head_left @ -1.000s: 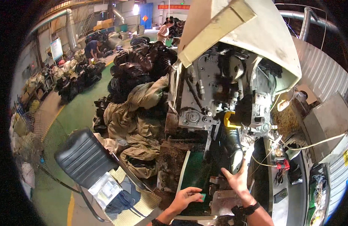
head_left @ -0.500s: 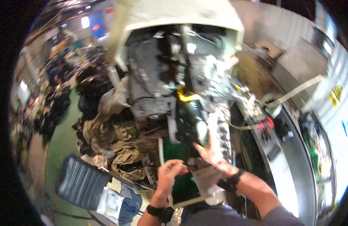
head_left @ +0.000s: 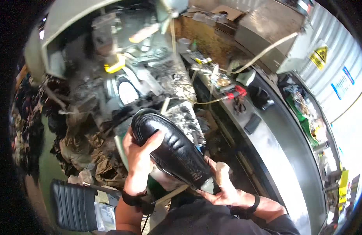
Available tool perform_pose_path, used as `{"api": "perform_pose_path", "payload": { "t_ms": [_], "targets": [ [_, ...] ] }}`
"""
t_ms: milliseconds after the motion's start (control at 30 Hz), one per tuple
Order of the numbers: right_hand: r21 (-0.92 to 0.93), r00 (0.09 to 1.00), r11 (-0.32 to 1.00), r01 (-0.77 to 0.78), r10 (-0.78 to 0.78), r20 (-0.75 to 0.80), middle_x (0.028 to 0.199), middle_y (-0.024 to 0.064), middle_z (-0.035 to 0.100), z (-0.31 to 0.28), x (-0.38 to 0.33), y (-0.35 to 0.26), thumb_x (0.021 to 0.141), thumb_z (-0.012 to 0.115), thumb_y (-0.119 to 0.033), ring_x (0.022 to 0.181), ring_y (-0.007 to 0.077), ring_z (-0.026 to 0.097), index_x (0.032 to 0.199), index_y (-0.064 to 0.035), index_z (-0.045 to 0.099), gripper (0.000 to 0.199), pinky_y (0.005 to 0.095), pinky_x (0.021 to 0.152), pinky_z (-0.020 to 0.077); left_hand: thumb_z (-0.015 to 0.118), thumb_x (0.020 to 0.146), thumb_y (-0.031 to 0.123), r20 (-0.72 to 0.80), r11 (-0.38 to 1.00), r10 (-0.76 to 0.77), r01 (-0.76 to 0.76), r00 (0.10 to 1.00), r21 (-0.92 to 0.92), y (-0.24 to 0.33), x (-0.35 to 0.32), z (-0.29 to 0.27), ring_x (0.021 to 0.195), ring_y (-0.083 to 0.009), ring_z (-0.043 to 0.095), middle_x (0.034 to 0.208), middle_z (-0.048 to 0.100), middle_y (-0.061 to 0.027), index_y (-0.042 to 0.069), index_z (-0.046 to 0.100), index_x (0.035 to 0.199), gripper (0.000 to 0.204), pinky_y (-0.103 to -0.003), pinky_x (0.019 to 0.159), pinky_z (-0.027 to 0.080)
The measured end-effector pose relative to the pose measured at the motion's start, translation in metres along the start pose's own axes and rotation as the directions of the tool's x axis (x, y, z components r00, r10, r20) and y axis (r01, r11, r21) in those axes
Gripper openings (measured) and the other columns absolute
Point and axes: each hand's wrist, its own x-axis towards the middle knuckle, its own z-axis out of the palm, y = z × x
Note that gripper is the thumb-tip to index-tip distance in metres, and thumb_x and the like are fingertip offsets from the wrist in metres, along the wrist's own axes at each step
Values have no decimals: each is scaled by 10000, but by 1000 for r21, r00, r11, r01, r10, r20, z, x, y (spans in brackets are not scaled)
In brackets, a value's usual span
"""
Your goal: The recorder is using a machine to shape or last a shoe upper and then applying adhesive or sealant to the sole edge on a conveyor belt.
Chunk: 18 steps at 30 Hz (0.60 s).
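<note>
A black leather shoe (head_left: pixel 171 143) with a stitched toe is held up at a slant in front of me, toe to the upper left. My left hand (head_left: pixel 140 150) is closed round its toe end, thumb pressed on the upper. At the lower right end, my right hand (head_left: pixel 224 184) grips the shoe between thumb and fingers. The sole is mostly hidden beneath. Beyond the shoe stands a grimy machine (head_left: pixel 157 74) with a yellow part (head_left: pixel 115 64) and a round, bright, white-looking surface (head_left: pixel 128 93).
Right of the machine runs a long metal-edged bench (head_left: pixel 280 172), carrying a red-handled tool (head_left: pixel 236 92) and a dark block (head_left: pixel 252 123). Crumpled brown material (head_left: pixel 106 164) lies to the left, above a black padded seat (head_left: pixel 74 205). A pale hose (head_left: pixel 263 53) crosses behind the bench.
My view has swung to the right. Both hands, apart and blurred near the machine before, now hold the black shoe close to me.
</note>
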Motion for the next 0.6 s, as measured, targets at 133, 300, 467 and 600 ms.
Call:
{"api": "perform_pose_path", "payload": {
  "t_ms": [133,300,467,600],
  "targets": [
    [91,1000,996,23,-24,11,1573,320,97,-28,-67,30,684,903,-353,1479,421,129,1520,35,-80,1347,481,1187,144,825,690,0,136,1000,-5,6,991,-11,-25,-10,45,767,-169,682,924,706,-73,-6,661,1047,393,-302,726,570],
    [401,887,890,-219,353,-298,1609,247,-86,-3,-150,48,710,845,-499,1502,373,36,1498,-83,-233,1398,455,1196,100,843,695,36,373,984,-165,178,913,0,-73,-17,118,767,-159,672,917,702,-64,-6,675,1033,379,-306,746,561],
    [81,751,964,-254,249,-611,1605,253,80,-31,-173,20,713,889,-306,1493,353,140,1529,-20,-87,1304,440,1197,147,757,824,54,394,910,-410,396,823,120,-133,-33,182,896,-174,654,1060,671,-74,16,615,1179,384,-312,810,545],
    [493,82,808,-322,543,-836,1274,216,591,-84,-192,-1,736,871,-184,1164,288,604,1525,-4,222,1037,407,1013,469,609,960,344,462,745,-655,613,598,263,-242,-39,189,1052,-181,625,1162,655,-78,63,586,1254,407,-368,923,485]
  ]
}}
